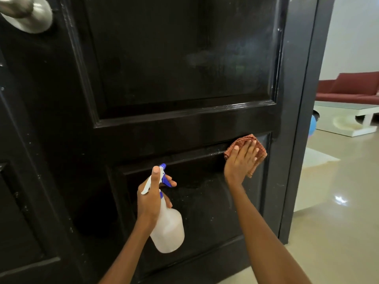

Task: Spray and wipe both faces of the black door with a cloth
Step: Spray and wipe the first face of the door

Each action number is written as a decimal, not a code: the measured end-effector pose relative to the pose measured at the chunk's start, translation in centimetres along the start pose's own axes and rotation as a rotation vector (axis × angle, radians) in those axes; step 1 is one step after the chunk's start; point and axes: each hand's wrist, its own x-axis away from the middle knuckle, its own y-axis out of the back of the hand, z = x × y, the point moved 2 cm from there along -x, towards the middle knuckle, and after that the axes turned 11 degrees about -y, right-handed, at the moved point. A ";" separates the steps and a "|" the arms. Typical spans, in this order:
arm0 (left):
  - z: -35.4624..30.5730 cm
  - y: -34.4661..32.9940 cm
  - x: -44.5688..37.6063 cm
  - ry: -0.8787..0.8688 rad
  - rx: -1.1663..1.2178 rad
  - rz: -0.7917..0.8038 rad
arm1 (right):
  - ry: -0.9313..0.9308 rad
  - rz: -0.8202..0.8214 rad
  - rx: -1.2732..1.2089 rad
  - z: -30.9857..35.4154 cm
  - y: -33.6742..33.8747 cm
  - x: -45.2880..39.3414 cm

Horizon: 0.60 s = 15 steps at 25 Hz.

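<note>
Reddish cloth (258, 149) lies under flat right hand (242, 160); left hand (150, 198) grips spray bottle (169, 226).

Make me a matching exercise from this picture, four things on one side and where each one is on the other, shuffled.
Things:
1. spray bottle
2. cloth
3. door knob
4. red sofa

Places:
A. top left of the black door
B. under the right hand, against the door
C. in the room beyond the door
D. in the left hand

Pairs: 1-D, 2-B, 3-A, 4-C

Right hand (241, 160) flat on cloth (259, 149) against black door (174, 68), left hand (150, 198) around spray bottle (169, 226)
</note>
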 end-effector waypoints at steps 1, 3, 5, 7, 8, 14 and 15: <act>0.0 -0.3 0.1 -0.006 0.003 0.000 | 0.028 -0.015 -0.010 0.9 -0.7 1.7; -0.1 -0.9 0.3 -0.020 0.008 0.005 | 0.265 0.041 0.051 1.3 -2.3 6.6; -0.3 -1.8 0.3 -0.036 0.004 0.026 | 0.652 0.133 0.180 0.1 -2.4 9.1; -0.5 -3.0 0.0 -0.047 0.003 0.053 | 0.896 0.145 0.260 -0.8 -1.3 6.3; -0.6 -3.7 -0.2 -0.044 0.005 0.065 | 0.927 0.123 0.291 -1.1 -0.7 4.6; -0.5 -8.4 -0.7 -0.015 0.043 0.169 | 0.361 0.080 0.217 -6.9 3.3 -6.7; -0.4 -9.2 -0.7 -0.002 0.044 0.182 | 0.283 0.081 0.209 -7.3 3.9 -8.0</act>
